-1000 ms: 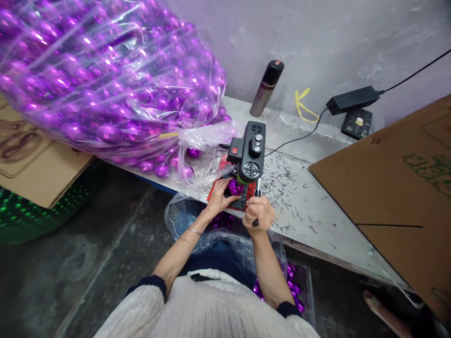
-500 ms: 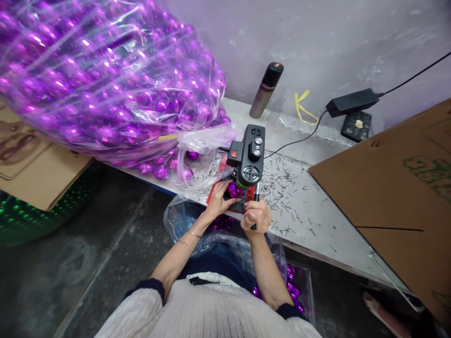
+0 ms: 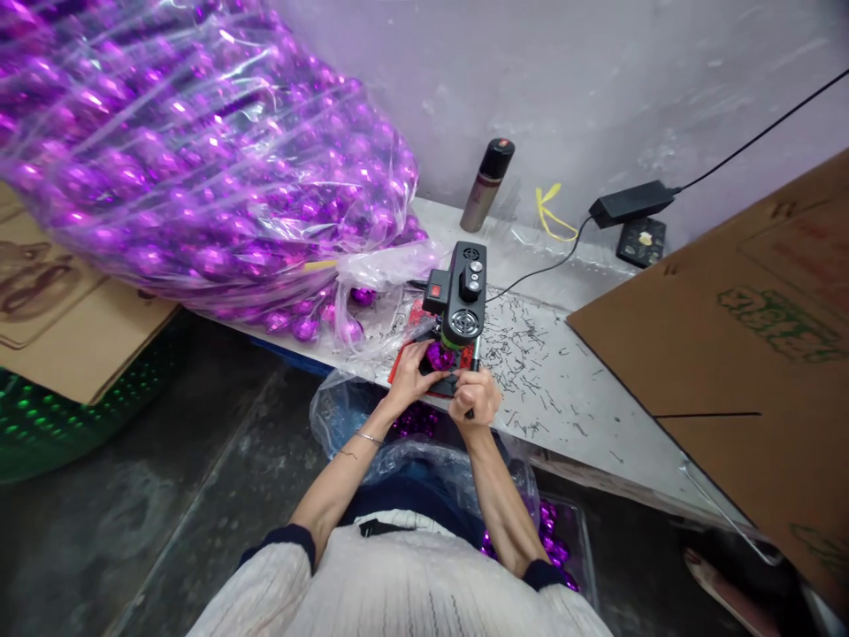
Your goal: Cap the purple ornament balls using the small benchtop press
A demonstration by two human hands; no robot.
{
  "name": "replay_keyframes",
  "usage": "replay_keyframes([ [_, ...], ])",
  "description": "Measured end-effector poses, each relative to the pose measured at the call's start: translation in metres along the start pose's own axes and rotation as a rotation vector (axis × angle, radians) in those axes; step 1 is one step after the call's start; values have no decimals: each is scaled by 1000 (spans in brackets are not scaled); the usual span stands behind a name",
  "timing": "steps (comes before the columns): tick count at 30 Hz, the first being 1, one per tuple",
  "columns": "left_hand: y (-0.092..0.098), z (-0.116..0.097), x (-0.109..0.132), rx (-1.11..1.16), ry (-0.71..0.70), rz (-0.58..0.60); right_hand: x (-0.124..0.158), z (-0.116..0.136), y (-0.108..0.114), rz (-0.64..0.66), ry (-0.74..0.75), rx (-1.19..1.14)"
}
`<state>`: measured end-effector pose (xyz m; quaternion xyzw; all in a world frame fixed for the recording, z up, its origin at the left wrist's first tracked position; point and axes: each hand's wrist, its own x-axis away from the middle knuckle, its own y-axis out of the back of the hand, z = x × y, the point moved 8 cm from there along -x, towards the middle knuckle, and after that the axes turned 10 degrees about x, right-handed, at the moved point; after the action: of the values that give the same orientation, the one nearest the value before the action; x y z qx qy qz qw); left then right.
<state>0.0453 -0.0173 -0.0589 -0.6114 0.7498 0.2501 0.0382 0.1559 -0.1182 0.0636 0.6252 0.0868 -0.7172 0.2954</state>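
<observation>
A small black press-like machine with a red switch stands on the table. Under its head sits a shiny purple ball, on a black and red base. My left hand is curved around the ball's near left side, thumb and fingers closed on it. My right hand is wrapped round the black-gripped lever at the machine's right side. Part of the ball is hidden by the machine's head and my fingers.
A big clear bag of purple balls fills the left. Dark thin scraps litter the table. Behind stand a bottle, a yellow tie and a power adapter. A cardboard box is at right; plastic lies below the edge.
My right hand and the lever have shifted slightly down and inward. My left hand keeps its hold on the ball. The whole view has turned a little.
</observation>
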Motion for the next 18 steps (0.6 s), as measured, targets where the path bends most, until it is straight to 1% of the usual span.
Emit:
replay_keyframes([
  [3, -1, 2, -1, 1, -21, -9, -7, 4, 2, -14, 14, 9],
  [5, -2, 3, -3, -11, -29, -15, -20, 2, 7, -32, -40, 15],
  [7, -2, 1, -3, -29, -40, -28, -38, 0, 11, -12, -115, 33],
  [9, 2, -6, 2, -53, -66, -57, -56, -2, 13, 35, -196, 40],
  [10, 5, -13, 8, -69, -90, -69, -63, -1, 15, 49, -209, 35],
  [12, 11, -28, 26, -118, -162, -52, -71, 2, 17, 67, -190, 22],
  [14, 12, -41, 53, -195, -229, 28, -70, 6, 18, 74, -152, 9],
  [16, 10, -44, 84, -292, -241, 119, -63, 8, 17, 83, -133, -2],
  [18, 10, -39, 110, -367, -221, 154, -55, 8, 16, 85, -127, -7],
])
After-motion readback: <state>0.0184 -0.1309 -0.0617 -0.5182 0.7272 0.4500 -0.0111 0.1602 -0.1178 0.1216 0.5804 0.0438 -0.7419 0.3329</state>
